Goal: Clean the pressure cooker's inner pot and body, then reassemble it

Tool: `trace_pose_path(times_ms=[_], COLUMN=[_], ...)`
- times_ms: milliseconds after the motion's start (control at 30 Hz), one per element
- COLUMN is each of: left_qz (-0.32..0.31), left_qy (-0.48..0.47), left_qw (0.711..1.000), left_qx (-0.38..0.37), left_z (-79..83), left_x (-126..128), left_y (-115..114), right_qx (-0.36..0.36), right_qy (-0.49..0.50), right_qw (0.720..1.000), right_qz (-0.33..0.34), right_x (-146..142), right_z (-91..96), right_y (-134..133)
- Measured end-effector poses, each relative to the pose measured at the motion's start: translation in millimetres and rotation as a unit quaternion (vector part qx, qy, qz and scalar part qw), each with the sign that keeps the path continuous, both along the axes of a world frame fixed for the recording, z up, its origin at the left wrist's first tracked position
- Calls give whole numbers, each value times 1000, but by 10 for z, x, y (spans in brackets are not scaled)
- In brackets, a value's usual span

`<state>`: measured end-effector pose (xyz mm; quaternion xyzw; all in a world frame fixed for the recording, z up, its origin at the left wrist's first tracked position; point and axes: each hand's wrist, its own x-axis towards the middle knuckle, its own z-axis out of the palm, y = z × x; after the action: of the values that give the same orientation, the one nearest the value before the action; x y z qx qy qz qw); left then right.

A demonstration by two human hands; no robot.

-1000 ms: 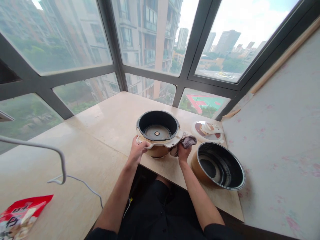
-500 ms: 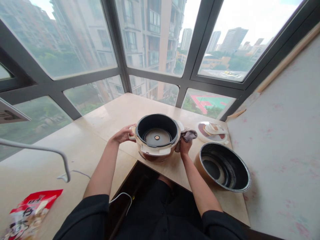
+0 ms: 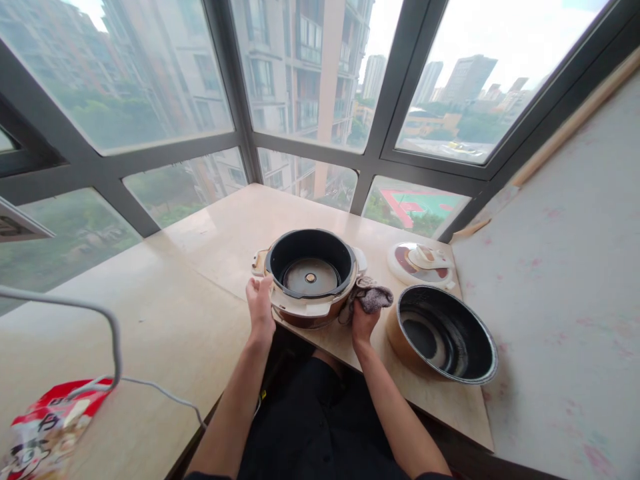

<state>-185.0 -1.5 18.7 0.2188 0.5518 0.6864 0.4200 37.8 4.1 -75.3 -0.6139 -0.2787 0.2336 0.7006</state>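
Observation:
An electric pressure cooker body (image 3: 300,308) with a cream rim stands on the table, its black inside showing a round metal plate with a small centre button. My left hand (image 3: 261,305) is at its front left side, palm turned to the wall and fingers pointing up, somewhat apart. Whether the palm presses on the wall is hard to see. My right hand (image 3: 365,320) is closed around a grey-brown cloth (image 3: 373,297) against the cooker's right side. Right of that hand, a black inner pot (image 3: 443,333) with a golden outside leans tilted. The white and brown lid (image 3: 420,262) lies behind the pot.
The pale tabletop (image 3: 165,293) ends at a front edge close to my body. A grey cord (image 3: 165,388) crosses the left side, near a red snack bag (image 3: 55,427). Windows close off the back; a patterned wall (image 3: 560,320) stands on the right.
My left hand has let go of the cooker's left handle and moved down and right to its front left side. The cooker has shifted slightly left; the cloth hand stays at its right.

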Motion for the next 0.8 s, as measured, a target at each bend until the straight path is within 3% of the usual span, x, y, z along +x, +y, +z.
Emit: trace_pose_path(times_ms=[100,233,400,633,800], left_qz=[20,79,85,176,190], left_qy=[26,53,15,-33,-49], left_qw=[999,996,996,983,980], left_qx=[17,-2,-27,-40,-37], left_z=[-58,-43,77,193,231], left_x=[461,747,793,889,812], left_y=[-315,-419,-349,-207,-118], right_qx=[-7,-12,-6,-5,10], right_qy=[-7,-22,-11,-29,-61], right_qw=[1000,1000,1000,999,998], right_qz=[8,15,18,17,8], right_x=[-120,-292,-372,-354,-284], right_z=[-18,-37,-30,-90,-87], right_y=[-241,-470,-527,-519,-340])
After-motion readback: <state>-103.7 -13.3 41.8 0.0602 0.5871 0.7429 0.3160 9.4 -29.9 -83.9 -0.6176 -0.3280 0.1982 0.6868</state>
